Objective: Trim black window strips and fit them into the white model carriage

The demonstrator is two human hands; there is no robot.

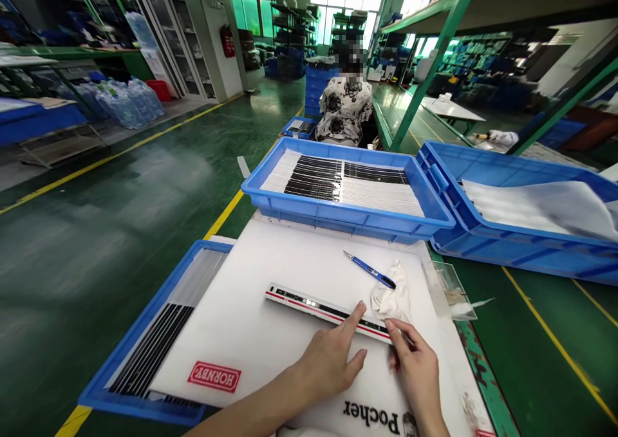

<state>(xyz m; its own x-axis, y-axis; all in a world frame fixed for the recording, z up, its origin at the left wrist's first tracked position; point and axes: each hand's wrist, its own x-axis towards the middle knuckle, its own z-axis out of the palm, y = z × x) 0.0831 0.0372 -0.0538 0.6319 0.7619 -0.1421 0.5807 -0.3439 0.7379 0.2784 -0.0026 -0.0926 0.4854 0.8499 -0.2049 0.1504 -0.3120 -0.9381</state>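
Note:
A model train carriage (309, 304), white with a red stripe and a dark window band, lies slantwise on the white foam board (251, 257). My right hand (416, 363) pinches its right end between thumb and fingers. Over the near side, my left hand (331, 360) is open, with index finger and thumb apart; the index fingertip reaches the window band, but I cannot tell how firmly it touches. Behind the carriage's right half lie a crumpled white cloth (393, 302) and a blue craft knife (369, 269), whose handle end rests on the cloth.
A blue tray (347, 215) with rows of black-and-white strips stands at the board's far edge. Another blue tray (140, 315) sits lower left, a blue crate (521, 257) at right. A clear plastic box (454, 289) flanks the board. A person (344, 109) sits beyond, facing away.

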